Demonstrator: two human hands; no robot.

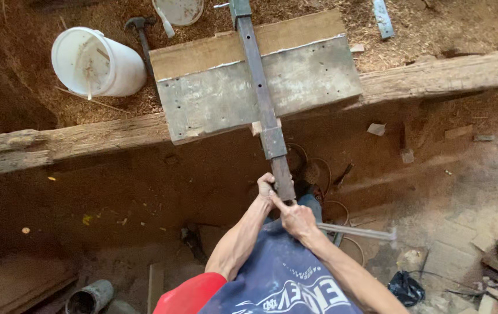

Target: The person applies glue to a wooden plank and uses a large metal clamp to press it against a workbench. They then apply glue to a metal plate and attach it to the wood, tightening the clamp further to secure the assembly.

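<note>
Here, a tipped white bucket holds a stick; both hands, left and right, close their grip on a flat, rusty metal bar crossing a worn grey board.

Soft, warm daylight falls evenly over my work, brightest on the white bucket, which nearly glares. Deep shadow swallows the floor under the beam at left. Edges bow slightly from the wide lens. My hands look a little soft.
</note>
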